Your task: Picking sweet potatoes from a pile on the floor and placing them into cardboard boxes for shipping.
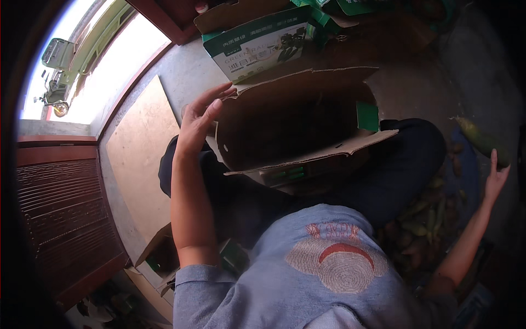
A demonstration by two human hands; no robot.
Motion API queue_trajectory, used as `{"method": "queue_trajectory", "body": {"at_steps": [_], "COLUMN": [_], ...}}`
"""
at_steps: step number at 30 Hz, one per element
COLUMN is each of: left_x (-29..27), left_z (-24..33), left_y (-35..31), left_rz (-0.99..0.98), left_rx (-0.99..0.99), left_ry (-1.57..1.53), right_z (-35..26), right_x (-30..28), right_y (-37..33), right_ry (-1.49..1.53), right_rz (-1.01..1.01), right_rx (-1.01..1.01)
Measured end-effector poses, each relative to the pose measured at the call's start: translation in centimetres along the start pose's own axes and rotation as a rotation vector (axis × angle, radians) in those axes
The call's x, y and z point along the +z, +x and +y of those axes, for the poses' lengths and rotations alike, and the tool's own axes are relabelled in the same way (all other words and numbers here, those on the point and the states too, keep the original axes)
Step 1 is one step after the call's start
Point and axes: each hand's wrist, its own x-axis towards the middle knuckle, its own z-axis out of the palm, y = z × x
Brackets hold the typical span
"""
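Observation:
An open cardboard box (307,156) stands in front of my crossed legs, its flaps spread and its inside dark. At its left upper corner, my left hand (200,118) grips the edge of a flap between thumb and fingers. Far out to the right, my right hand (496,178) is closed round the lower end of a long green radish (478,137), held tilted. Shadow hides what, if anything, lies deep in the box.
Several green and brownish vegetables (419,227) lie on the floor by my right knee. A printed green and white carton (263,49) stands beyond the box. To the left are a wooden board (139,148), a slatted door (74,219) and another opened carton (161,255).

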Motion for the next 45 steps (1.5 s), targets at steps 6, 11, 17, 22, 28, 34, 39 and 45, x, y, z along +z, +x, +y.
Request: {"method": "queue_trajectory", "body": {"at_steps": [6, 11, 17, 22, 28, 34, 39, 45], "left_x": [0.4, 0.5, 0.3, 0.2, -0.2, -0.2, -0.1, -0.6], "left_z": [-0.7, -1.3, -0.3, -0.4, -1.0, -0.7, -1.4, -2.1], "left_y": [0.4, 0.5, 0.2, 0.2, -0.2, 0.0, -0.1, -1.1], "left_rz": [0.02, 0.068, 0.03, 0.02, 0.015, 0.025, 0.039, 0.03], "left_rx": [-0.133, -0.118, -0.128, -0.139, -0.158, -0.178, -0.136, -0.029], "left_ry": [0.017, 0.078, 0.114, 0.015, -0.017, 0.041, -0.035, 0.076], "right_z": [-24.0, -32.6, -35.8, -35.4, -34.4, -28.1, -33.3, -29.1], "right_x": [9.8, 21.6, 34.9, 41.2, 47.4, 50.1, 41.0, 21.5], "right_y": [2.7, -0.9, -5.6, -10.1, -17.5, -18.0, -9.1, 0.4], "right_ry": [0.629, 0.453, -0.068, -0.426, -0.438, -0.55, -0.304, 0.328], "right_rz": [-0.512, -1.106, -1.59, -1.765, -1.923, -1.977, -1.929, -0.978], "right_rx": [-0.324, -0.507, -0.759, -0.852, -1.026, -1.261, -0.745, -0.494]}}
